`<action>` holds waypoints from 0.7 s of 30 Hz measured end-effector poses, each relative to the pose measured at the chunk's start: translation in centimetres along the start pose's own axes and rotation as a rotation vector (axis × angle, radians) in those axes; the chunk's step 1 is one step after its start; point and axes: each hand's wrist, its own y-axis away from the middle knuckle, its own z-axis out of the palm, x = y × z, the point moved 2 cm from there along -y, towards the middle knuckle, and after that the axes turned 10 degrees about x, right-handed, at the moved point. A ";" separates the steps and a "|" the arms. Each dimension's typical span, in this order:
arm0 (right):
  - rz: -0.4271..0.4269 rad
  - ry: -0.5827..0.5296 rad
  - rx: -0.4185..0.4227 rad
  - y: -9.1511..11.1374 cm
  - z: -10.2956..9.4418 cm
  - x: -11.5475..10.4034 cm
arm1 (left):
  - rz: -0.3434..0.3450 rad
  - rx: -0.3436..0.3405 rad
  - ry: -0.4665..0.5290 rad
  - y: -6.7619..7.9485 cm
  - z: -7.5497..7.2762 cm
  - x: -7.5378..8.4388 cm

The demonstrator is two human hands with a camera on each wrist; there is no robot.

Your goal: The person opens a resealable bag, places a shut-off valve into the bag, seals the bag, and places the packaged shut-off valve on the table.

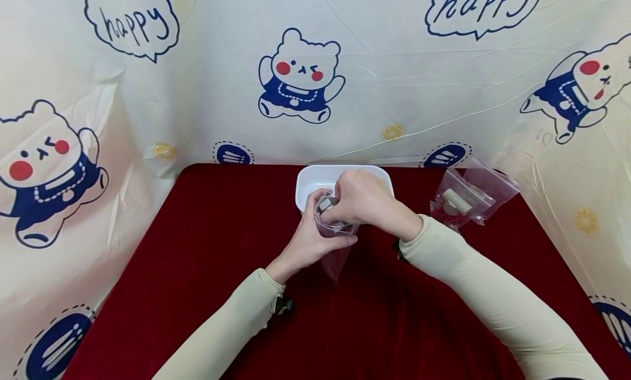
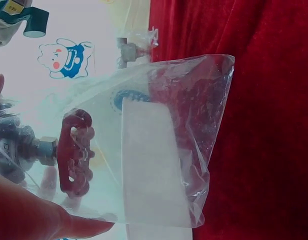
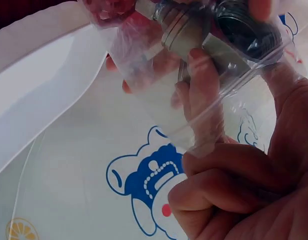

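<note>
A gate valve with a red handwheel (image 2: 76,152) and a grey metal body (image 3: 186,32) sits inside a clear plastic bag (image 1: 337,262). My left hand (image 1: 308,237) holds the bag around its upper part, thumb on the near side and fingers on the far side. From above, my right hand (image 1: 362,196) reaches into the bag's mouth. Its index finger and thumb pinch the valve body, and the other fingers are curled outside the bag in the right wrist view. The handwheel points down toward the bag's bottom corner.
Just behind the hands stands a white plastic tray (image 1: 308,178) at the table's far edge. A second clear bag (image 1: 495,185) with pale cylindrical fittings (image 1: 455,202) lies at the right. Dark red cloth (image 1: 231,221) covers the table, and a printed curtain (image 1: 222,79) rises behind.
</note>
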 end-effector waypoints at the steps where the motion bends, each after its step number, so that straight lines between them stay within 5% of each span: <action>1: 0.004 0.001 -0.011 0.0 0.1 0.0 | 0.004 0.003 0.006 0.0 0.0 0.0; 21: 0.078 0.053 -0.106 -0.1 2.7 -0.4 | 0.004 0.047 -0.069 0.3 0.0 -0.5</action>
